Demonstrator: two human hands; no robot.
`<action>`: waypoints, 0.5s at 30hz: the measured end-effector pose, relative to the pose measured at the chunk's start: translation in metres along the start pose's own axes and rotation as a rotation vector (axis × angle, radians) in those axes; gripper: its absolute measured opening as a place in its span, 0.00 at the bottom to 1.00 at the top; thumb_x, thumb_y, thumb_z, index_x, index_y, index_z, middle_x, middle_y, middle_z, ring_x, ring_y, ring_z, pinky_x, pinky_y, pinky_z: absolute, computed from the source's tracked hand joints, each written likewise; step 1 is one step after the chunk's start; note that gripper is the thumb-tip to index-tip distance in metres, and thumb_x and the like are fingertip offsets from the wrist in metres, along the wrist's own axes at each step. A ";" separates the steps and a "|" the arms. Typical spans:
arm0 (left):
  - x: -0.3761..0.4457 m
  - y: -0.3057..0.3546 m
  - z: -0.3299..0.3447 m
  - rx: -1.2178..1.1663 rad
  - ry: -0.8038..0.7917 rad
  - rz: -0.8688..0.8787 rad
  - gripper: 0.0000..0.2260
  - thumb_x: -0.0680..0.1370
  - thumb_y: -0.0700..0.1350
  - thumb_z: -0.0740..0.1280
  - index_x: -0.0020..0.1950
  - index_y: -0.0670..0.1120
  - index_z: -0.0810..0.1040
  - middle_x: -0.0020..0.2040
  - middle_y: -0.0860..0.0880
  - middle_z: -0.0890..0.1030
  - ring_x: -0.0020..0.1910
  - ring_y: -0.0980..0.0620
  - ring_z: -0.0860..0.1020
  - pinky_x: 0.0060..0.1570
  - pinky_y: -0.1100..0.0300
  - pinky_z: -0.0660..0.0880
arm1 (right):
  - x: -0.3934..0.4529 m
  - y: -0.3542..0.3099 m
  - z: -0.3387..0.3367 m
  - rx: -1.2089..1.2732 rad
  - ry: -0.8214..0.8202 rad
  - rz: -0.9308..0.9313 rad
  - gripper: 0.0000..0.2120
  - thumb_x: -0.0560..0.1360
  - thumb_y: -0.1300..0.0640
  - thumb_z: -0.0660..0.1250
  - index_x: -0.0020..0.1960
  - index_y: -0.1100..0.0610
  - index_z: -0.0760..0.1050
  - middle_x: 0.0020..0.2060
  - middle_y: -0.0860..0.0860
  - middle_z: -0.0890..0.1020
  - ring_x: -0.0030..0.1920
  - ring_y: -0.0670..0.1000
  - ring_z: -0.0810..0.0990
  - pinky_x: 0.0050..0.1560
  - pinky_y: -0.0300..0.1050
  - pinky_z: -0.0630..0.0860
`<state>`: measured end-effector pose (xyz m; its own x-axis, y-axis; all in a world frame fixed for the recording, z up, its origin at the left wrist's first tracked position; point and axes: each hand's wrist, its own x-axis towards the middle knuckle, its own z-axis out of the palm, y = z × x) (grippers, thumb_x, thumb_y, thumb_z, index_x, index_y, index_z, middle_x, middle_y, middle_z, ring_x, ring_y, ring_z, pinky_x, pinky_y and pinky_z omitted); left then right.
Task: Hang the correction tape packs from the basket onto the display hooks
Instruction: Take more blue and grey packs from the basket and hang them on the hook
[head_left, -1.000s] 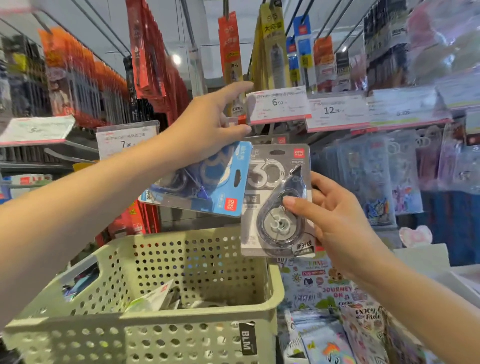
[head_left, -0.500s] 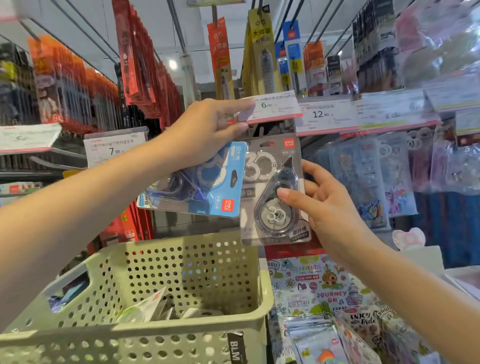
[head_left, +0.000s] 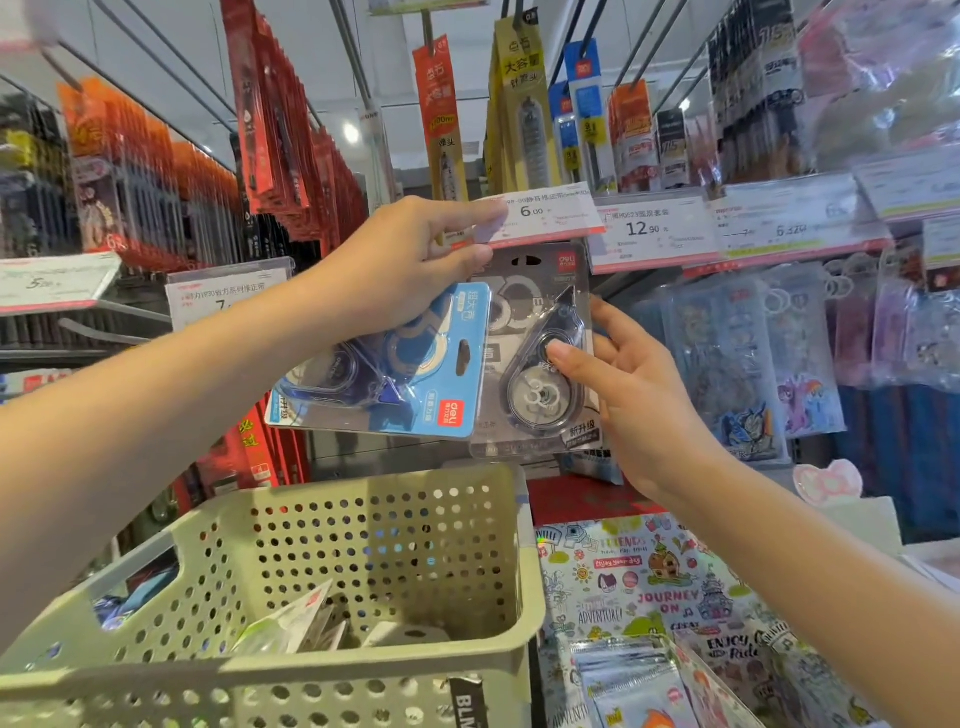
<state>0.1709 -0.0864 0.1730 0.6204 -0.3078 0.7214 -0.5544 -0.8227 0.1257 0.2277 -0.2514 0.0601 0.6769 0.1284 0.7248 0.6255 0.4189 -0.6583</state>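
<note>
1. Stationery aisle all round: red and orange carded packs hang on hooks to the left, and a row of white price tags (head_left: 540, 213) runs across the middle.
2. Left hand (head_left: 410, 260) is up at that row, forefinger and thumb pinching the edge of the 6.00 tag.
3. Same hand also holds a blue-carded correction tape pack (head_left: 441, 374), tilted on its side, clamped under the lower fingers.
4. Right hand (head_left: 623, 384) is closed on a grey-carded correction tape pack (head_left: 535, 322), thumb on the clear blister front, fingers behind.
5. Grey pack stands upright just under the 6.00 tag, its hang-hole at the top; whether it is on a hook cannot be told.
6. Blue pack overlaps the grey one's left edge.
7. Below sits a pale green perforated plastic basket (head_left: 363, 675), with more packs loose on its bottom.
8. Right of the basket, colourful cartoon-printed pouches (head_left: 649, 597) lie flat on the shelf.
</note>
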 end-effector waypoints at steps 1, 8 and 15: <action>0.000 0.000 0.000 -0.003 0.002 -0.001 0.20 0.80 0.46 0.61 0.72 0.56 0.66 0.20 0.53 0.69 0.21 0.50 0.64 0.22 0.64 0.67 | 0.001 0.001 -0.001 0.002 -0.003 0.003 0.23 0.75 0.65 0.65 0.68 0.54 0.67 0.43 0.47 0.86 0.48 0.46 0.84 0.49 0.38 0.80; 0.001 0.000 -0.002 0.039 0.000 0.011 0.20 0.80 0.47 0.61 0.72 0.56 0.67 0.18 0.53 0.70 0.17 0.55 0.65 0.20 0.69 0.66 | 0.008 0.005 -0.004 0.006 -0.005 0.022 0.21 0.74 0.65 0.65 0.66 0.55 0.70 0.43 0.48 0.86 0.46 0.46 0.84 0.45 0.39 0.79; 0.002 0.000 -0.001 0.036 -0.014 -0.008 0.20 0.80 0.48 0.60 0.72 0.57 0.65 0.16 0.55 0.71 0.18 0.54 0.64 0.20 0.65 0.66 | 0.013 0.019 -0.009 -0.062 0.032 0.067 0.26 0.74 0.64 0.66 0.70 0.54 0.66 0.43 0.47 0.86 0.48 0.46 0.84 0.49 0.40 0.80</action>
<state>0.1714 -0.0863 0.1749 0.6324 -0.3079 0.7109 -0.5291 -0.8419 0.1061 0.2517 -0.2497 0.0547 0.7295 0.1248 0.6725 0.6006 0.3536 -0.7171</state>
